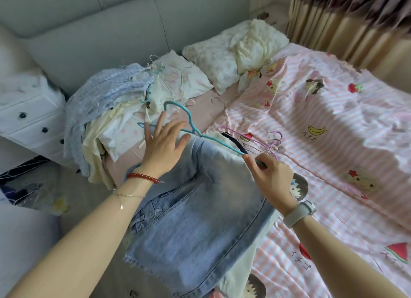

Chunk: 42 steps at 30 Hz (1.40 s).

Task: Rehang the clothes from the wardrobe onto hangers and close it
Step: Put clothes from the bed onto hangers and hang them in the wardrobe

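A pair of light blue jeans [191, 220] hangs folded over a teal hanger [189, 117] above the bed's edge. My right hand [270, 177] pinches the hanger's right end. With fingers spread and straight, my left hand [163, 143] reaches to the hanger's left arm and the top of the jeans. On the bed to the left lies a pile of clothes on hangers [106, 111], blue-checked and cream. A few purple hangers [270, 142] rest on the bedcover just beyond my right hand.
The bed carries a pink striped cartoon cover [333, 131] and pillows [222, 60] at its head. A white hanger [224, 100] lies near the pillows. A white chest of drawers [29, 111] stands at the left, curtains [347, 24] at the back right.
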Available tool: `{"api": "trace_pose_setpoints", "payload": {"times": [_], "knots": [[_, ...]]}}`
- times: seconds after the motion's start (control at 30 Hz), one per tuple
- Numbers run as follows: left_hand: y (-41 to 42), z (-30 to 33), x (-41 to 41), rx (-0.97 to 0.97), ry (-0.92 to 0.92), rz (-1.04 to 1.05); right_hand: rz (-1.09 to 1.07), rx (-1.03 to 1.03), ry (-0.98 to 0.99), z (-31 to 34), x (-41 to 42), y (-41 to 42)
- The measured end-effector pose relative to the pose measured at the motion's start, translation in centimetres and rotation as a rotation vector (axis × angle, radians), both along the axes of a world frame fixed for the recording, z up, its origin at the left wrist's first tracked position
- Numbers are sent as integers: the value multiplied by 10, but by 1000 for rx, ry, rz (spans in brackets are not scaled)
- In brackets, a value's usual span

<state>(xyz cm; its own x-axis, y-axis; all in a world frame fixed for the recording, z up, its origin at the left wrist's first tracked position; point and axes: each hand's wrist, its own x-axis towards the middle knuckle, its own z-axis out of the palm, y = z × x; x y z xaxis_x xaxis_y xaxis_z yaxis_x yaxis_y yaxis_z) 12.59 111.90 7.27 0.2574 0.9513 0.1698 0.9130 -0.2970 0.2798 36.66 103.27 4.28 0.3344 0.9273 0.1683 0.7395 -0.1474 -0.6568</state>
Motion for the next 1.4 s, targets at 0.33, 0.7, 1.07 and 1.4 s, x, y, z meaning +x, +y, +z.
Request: {"api": "trace_pose_setpoints", "payload": {"times": [0.33,0.7,1.07,1.4], "knots": [[-146,-9,-90,-97,-114,189,424,399,-346,9,-61,-7],[-322,51,-177,-38,-512,555,739,719,-383,60,-212,-55],[-554,74,-269,48,-610,930,1300,937,-259,88,-382,-209],[-673,71,-291,155,-851,1010,1446,959,-182,91,-429,-312]]}}
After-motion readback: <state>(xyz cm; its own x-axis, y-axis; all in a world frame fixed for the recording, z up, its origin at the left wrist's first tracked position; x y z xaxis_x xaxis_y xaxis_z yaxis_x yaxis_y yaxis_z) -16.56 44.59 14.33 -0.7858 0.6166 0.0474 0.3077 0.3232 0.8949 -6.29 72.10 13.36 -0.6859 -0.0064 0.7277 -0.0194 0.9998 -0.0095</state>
